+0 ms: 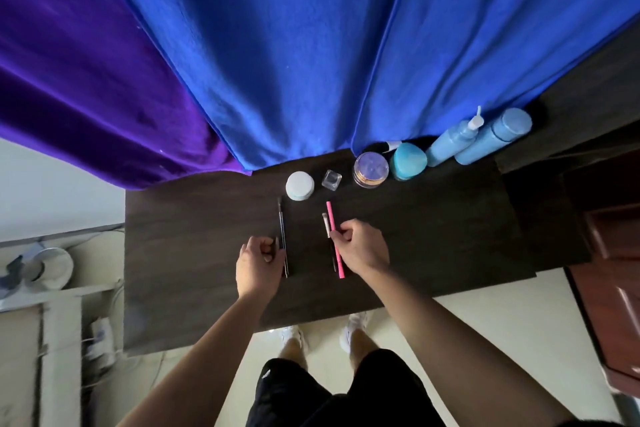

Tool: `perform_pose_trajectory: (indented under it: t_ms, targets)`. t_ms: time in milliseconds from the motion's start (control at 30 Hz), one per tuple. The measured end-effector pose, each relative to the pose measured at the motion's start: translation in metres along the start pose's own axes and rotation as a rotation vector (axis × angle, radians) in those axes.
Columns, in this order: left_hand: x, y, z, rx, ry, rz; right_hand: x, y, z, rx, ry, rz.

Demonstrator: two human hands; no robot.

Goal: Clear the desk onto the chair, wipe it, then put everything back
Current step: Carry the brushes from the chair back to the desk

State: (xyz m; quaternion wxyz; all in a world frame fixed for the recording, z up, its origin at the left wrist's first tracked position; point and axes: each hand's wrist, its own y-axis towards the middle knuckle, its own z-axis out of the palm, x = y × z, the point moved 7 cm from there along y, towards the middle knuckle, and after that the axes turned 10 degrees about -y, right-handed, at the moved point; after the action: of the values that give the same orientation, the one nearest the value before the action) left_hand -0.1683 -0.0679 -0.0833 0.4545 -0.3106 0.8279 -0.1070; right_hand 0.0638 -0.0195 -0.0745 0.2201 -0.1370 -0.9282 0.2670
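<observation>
On the dark wooden desk (433,236) lie thin makeup tools. My left hand (258,265) curls its fingers around a dark slim brush (282,229) that rests lengthwise on the wood. My right hand (360,246) pinches a pink pencil (331,218) together with a small pale-handled brush (326,224). Along the desk's back edge stand a white round jar (300,185), a small clear square bottle (331,179), a gold-rimmed jar (371,169), a teal jar (408,161) and two light blue bottles (485,140). No chair is in view.
Blue and purple curtains (277,45) hang right behind the desk. A reddish wooden cabinet (616,270) stands at the right. At the left are a white ledge, a round fan-like object (52,269) and cables on the floor. My legs and shoes are below the desk's front edge.
</observation>
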Motion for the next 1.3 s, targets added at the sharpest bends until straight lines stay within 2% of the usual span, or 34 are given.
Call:
perform_pose_trajectory:
  t_ms: [100,200,367,500,700,900,1100,1300]
  targets:
    - [-0.008,-0.001,-0.005,0.040,0.058,0.003,0.003,0.001,-0.014,0.021,-0.070,-0.056]
    - [-0.031,-0.002,-0.019,0.043,0.145,0.079,0.010,0.001,-0.045,-0.064,-0.131,-0.125]
    - [-0.090,-0.001,-0.055,0.002,0.333,0.295,0.032,-0.011,-0.127,-0.447,-0.225,-0.305]
    - [-0.129,-0.007,-0.069,0.024,0.416,0.489,0.020,-0.038,-0.166,-0.698,-0.257,-0.290]
    - [-0.151,-0.031,-0.038,0.172,0.410,0.731,-0.067,-0.119,-0.135,-0.799,-0.151,0.072]
    - [-0.170,-0.116,0.034,0.418,0.416,0.964,-0.154,-0.254,-0.092,-0.869,-0.145,0.368]
    - [-0.192,-0.258,0.087,0.607,0.409,1.305,-0.241,-0.399,-0.067,-0.989,-0.061,0.686]
    - [-0.138,-0.437,0.146,0.843,0.400,1.482,-0.325,-0.546,0.003,-1.054,0.028,0.917]
